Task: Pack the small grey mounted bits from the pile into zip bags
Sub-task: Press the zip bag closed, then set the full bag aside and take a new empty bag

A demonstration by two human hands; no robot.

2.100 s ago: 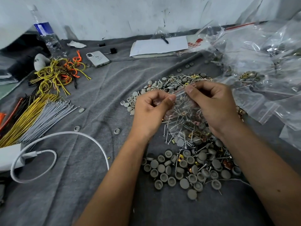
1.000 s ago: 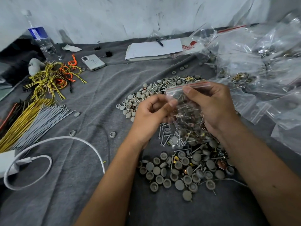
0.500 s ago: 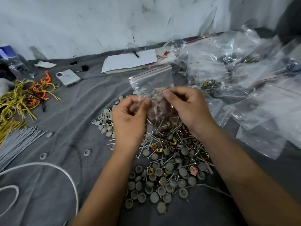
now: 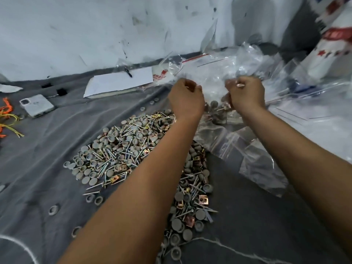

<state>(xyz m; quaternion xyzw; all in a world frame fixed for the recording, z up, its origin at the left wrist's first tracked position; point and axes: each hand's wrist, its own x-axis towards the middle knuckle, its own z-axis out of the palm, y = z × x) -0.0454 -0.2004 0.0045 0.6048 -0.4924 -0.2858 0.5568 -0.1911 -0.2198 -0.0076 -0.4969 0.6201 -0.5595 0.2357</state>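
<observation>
A big pile of small grey mounted bits [image 4: 122,149], mixed with metal pins and copper clips, covers the grey cloth under my forearms. Both arms reach far forward over it. My left hand [image 4: 185,100] and my right hand [image 4: 246,95] each pinch a top corner of a clear zip bag [image 4: 215,107] that hangs between them, with grey bits inside. The bag is held up in front of a heap of other clear zip bags [image 4: 228,69] at the back right. The fingertips are turned away from me.
A white notepad with a pen [image 4: 118,82] lies by the wall, a phone [image 4: 37,105] at the left. Yellow and orange wires [image 4: 7,119] show at the left edge. Empty zip bags [image 4: 253,159] spread to the right. A white cable [image 4: 17,244] is at bottom left.
Both hands have carried the filled bag up and away from the pile toward the heap of bags at the back right. My view has swung right, so the bottle and wire bundles are out of sight.
</observation>
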